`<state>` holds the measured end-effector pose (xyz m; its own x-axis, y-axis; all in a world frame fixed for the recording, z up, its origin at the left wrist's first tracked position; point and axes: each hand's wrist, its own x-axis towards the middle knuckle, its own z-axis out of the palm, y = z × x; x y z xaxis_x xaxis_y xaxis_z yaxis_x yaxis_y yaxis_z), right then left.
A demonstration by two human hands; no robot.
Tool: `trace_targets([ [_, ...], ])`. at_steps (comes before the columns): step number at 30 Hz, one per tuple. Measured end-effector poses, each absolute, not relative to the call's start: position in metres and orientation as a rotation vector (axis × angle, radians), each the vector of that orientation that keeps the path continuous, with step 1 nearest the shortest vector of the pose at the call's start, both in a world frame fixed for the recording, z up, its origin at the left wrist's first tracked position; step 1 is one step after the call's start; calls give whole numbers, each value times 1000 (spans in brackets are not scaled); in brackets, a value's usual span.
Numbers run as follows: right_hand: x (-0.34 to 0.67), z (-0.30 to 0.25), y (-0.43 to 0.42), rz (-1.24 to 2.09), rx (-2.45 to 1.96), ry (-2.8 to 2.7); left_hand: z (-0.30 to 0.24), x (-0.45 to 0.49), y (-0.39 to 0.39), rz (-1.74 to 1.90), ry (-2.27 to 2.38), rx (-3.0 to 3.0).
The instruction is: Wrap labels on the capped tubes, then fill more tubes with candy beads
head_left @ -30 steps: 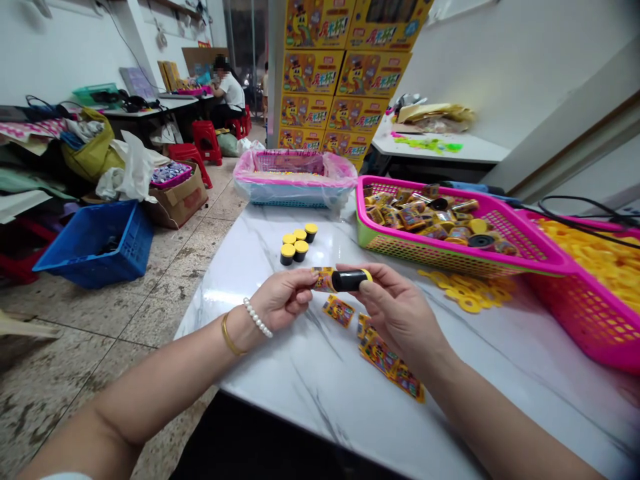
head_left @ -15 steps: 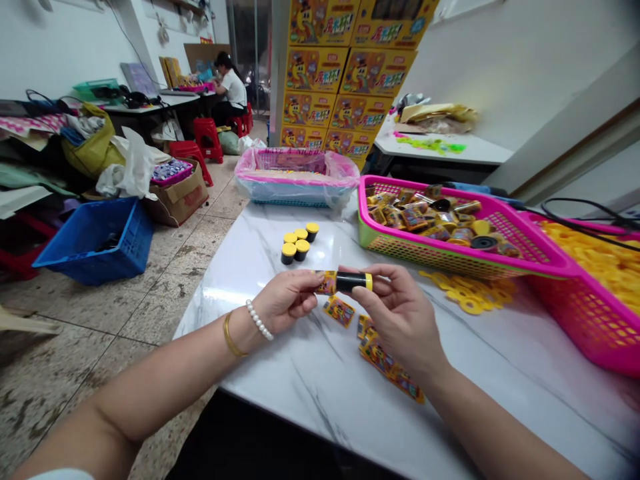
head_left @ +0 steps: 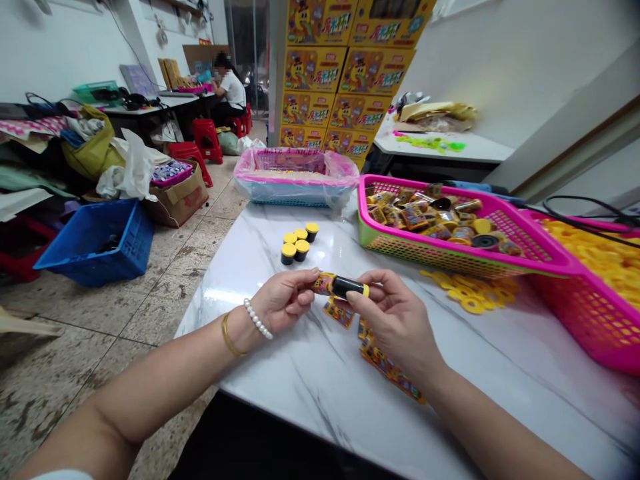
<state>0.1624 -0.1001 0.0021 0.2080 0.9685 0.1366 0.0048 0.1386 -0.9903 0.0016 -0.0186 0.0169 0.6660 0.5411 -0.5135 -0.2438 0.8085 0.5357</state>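
Note:
My right hand is closed on a small black cup with a yellow end, held on its side above the table. My left hand pinches the far end of a printed orange label, which meets the cup's left end. How far the label wraps round the cup I cannot tell. Under the hands lies a loose printed label, and a spread row of more labels runs beneath my right hand. Beyond them stand several black cups with yellow tops.
At the right, a pink-rimmed basket holds labelled cups, beside yellow rings and a pink basket of yellow parts. A plastic-lined basket stands at the back. Yellow cartons rise behind; a seated person works far off.
The black cup and the label have tilted, their right end now lower. My right hand has shifted slightly left and down; my left hand has hardly moved.

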Motion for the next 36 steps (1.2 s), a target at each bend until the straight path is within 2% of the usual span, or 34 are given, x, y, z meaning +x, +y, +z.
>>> trace_targets([
  [12,175,-11,-107,479,-1335,-1604,12,0,-17,467,747,512],
  [20,173,-11,-105,241,-1332,-1547,14,-5,-16,562,836,842],
  [24,174,-7,-103,332,-1287,-1504,9,-8,-15,771,875,1038],
  [29,172,-3,-103,538,-1137,-1511,2,-8,-17,474,593,1000],
  [36,181,4,-105,585,-1285,-1550,3,-9,-14,539,612,1087],
])
